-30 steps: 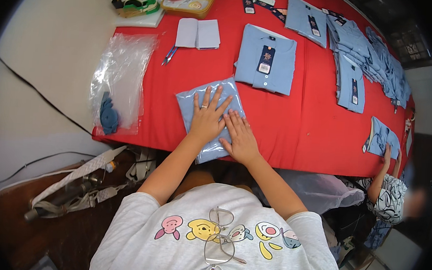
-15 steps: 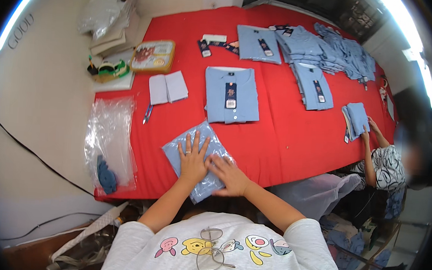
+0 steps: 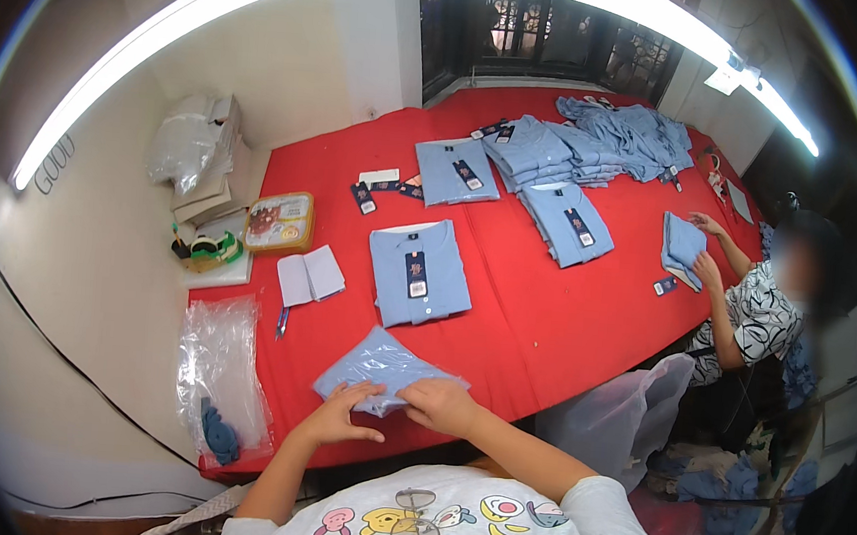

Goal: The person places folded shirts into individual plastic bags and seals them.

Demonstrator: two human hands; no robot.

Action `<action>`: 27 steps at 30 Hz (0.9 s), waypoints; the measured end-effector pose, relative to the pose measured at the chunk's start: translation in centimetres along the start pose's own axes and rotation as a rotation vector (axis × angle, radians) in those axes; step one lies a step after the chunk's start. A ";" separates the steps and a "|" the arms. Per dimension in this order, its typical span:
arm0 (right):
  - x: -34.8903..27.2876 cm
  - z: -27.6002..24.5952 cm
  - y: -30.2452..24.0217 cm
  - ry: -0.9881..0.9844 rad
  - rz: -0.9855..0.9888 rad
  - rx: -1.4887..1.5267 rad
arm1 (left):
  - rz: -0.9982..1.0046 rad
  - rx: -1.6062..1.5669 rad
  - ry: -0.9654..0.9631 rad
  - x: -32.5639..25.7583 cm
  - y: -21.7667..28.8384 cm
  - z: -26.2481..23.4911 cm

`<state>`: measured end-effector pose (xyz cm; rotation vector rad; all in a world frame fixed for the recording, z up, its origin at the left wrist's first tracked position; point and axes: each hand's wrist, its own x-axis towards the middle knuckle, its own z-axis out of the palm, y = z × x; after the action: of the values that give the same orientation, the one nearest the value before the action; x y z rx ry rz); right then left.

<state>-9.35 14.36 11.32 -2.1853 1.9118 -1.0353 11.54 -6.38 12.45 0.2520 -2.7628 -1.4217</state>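
Observation:
A folded blue shirt in a clear plastic bag (image 3: 377, 358) lies at the near edge of the red table. My left hand (image 3: 339, 415) rests its fingertips on the bag's near left side, thumb held apart. At the near right side, my right hand (image 3: 442, 406) is closed on the bag's edge, its fingertips partly hidden. Just beyond lies a folded blue shirt (image 3: 393, 275) with a dark hang tag. A stack of clear bags (image 3: 219, 352) sits to the left, with a dark blue object (image 3: 219, 435) on its near end.
An open notebook (image 3: 311, 277), a pen (image 3: 281, 323), a yellow-lidded box (image 3: 280, 222) and a green tape dispenser (image 3: 215, 251) stand at left. Farther back are a bagged shirt (image 3: 444, 184) and piled shirts (image 3: 546, 156). At right, a co-worker (image 3: 759, 301) handles a folded blue garment (image 3: 684, 244).
My view has tilted upward. My hands have gone from lying flat on the bagged shirt to its near edge, where the right one has closed. The bag has turned a little.

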 end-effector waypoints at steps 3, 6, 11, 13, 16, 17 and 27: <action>3.9 -6.6 -0.3 0.144 -0.017 0.024 | -0.144 -0.152 0.248 1.8 1.8 1.1; 5.7 -12.3 1.9 0.376 0.032 -0.135 | -0.186 -0.351 0.437 7.2 3.7 1.8; 3.6 -15.6 9.7 0.829 0.444 0.120 | -0.174 -0.764 0.482 18.1 8.2 -2.1; 1.3 -14.2 16.1 0.777 0.602 0.559 | -0.178 -0.807 0.399 23.3 10.6 -3.9; 3.0 -15.2 19.8 0.733 0.634 1.048 | -0.237 -0.803 0.333 30.6 11.0 -5.6; 3.7 -15.1 21.6 0.708 0.666 1.059 | -0.278 -0.754 0.365 33.0 11.1 -6.1; 18.5 -20.8 46.4 0.689 0.754 0.276 | -0.359 -0.599 0.708 40.9 3.4 -6.4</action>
<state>-59.70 -5.09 14.28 -0.8439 2.3214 -1.8235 -28.65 -15.92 16.76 1.0180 -1.7094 -1.7092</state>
